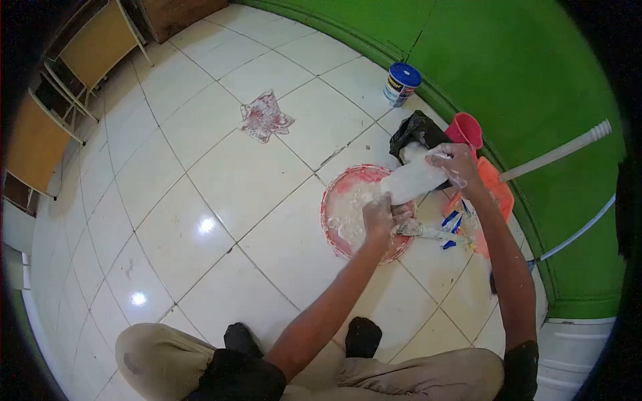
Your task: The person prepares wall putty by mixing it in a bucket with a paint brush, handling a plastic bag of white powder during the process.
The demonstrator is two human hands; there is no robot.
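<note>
A limp white bag-like piece (416, 180) is stretched between my two hands above the right side of a red-rimmed basin (324, 217). My left hand (380, 219) is closed on its lower left end, over the basin. My right hand (456, 166), smeared with white, grips the upper right end beside a black plastic bag (416, 127). Wet, lumpy white paste (351, 210) lies in the basin. A paste-coated tool handle (438, 233) rests across the basin's right rim, just below my left hand; its other end is hidden.
A blue-lidded tub (402, 84) and a pink jug (466, 129) stand along the green wall (515, 60). An orange dustpan (500, 190) with a pale long handle (558, 152) leans there. A stained plastic piece (266, 117) lies on the tiles. Desks (93, 53) stand far left.
</note>
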